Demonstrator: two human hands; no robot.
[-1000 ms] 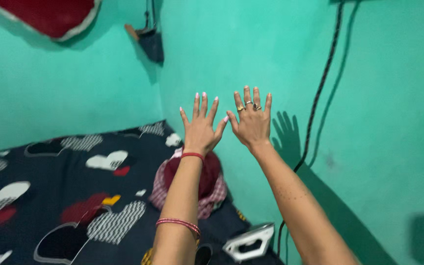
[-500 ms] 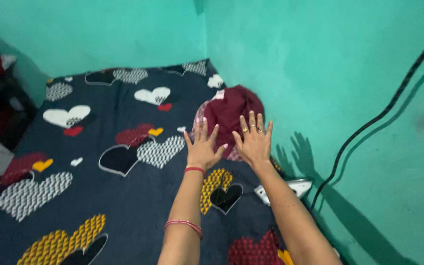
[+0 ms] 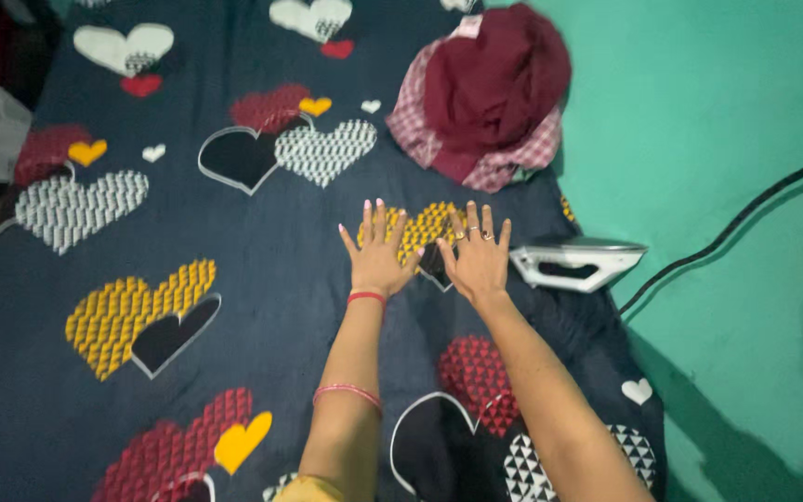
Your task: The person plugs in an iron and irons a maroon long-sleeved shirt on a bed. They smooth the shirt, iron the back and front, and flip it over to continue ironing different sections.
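Both hands were empty, fingers splayed, palms down over the dark heart-print sheet [image 3: 262, 223]: left hand [image 3: 378, 256] and right hand [image 3: 478, 260] side by side, thumbs nearly meeting, arms stretched forward. White iron [image 3: 576, 262] lay just beside the right hand near the green wall [image 3: 727, 112], with the maroon cloth bundle [image 3: 493, 93] further ahead.

A dark navy bedsheet [image 3: 262, 279] patterned with red, yellow, white hearts; maroon cloth [image 3: 494, 79]; white iron [image 3: 576, 262]; teal wall [image 3: 745, 121].
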